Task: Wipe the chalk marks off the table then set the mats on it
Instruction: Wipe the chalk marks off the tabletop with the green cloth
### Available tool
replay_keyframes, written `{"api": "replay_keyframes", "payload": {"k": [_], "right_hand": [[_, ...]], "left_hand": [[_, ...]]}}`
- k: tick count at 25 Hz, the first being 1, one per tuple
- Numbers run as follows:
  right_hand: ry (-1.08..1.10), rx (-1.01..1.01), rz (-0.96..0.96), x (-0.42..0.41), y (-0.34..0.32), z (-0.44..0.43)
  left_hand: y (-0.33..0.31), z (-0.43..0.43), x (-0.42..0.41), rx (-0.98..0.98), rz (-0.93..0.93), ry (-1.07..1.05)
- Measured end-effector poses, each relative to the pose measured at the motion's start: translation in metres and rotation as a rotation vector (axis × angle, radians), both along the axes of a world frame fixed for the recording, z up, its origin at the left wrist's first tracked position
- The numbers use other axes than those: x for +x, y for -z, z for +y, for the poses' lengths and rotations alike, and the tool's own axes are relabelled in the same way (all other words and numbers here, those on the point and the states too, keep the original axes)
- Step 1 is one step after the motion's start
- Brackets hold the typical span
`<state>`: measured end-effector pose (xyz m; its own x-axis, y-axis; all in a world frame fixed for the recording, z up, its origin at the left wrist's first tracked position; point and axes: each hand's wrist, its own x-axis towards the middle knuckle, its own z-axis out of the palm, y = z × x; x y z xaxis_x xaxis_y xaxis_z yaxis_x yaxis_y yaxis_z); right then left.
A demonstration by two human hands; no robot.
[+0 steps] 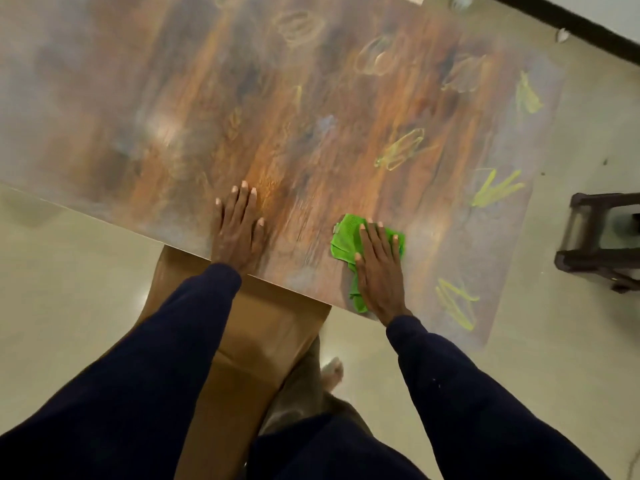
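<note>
Straight-fingered right grip (379, 268) presses green cloth (344, 241) onto table (173, 98); left grip (238, 233) rests seemingly flat, fingers spread.

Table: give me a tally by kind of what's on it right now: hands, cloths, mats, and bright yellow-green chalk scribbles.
hands: 2 (left hand flat on the wood, right hand pressing the cloth)
green cloth: 1
mats: 0
yellow-green scribbles: 4
total: 7
The faint pale loops farther away are not counted.
</note>
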<state>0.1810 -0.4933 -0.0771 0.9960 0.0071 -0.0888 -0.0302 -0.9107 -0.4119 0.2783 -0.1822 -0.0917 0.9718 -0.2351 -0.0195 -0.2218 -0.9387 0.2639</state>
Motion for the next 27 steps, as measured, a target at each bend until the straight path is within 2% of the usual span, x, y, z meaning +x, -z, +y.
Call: {"api": "replay_keyframes", "payload": {"k": [7,13,16,18,21,23,27], "right_hand": [[0.056,-0.217,-0.009,0.063,0.016,0.038],[-0.155,-0.244,-0.062,0.134,0.018,0.062],[-0.253,-0.244,-0.086,0.157,0.021,0.098],[-0.316,-0.214,-0.066,0.149,0.017,0.109],[-0.428,-0.224,-0.016,0.109,0.012,0.079],[-0.390,-0.234,-0.027,0.119,0.011,0.044],[-0.209,-0.245,-0.081,0.217,0.012,0.028]], "left_hand": [[0.011,-0.005,0.007,-0.010,-0.028,-0.093],[0.019,-0.004,0.008,-0.021,-0.031,-0.104],[0.019,-0.004,0.005,-0.049,-0.069,-0.175],[0.018,-0.005,0.006,-0.063,-0.071,-0.187],[0.017,-0.006,0.006,-0.051,-0.086,-0.186],[0.017,-0.004,0.007,-0.047,-0.089,-0.194],[0.022,-0.004,0.007,-0.053,-0.079,-0.198]]}}
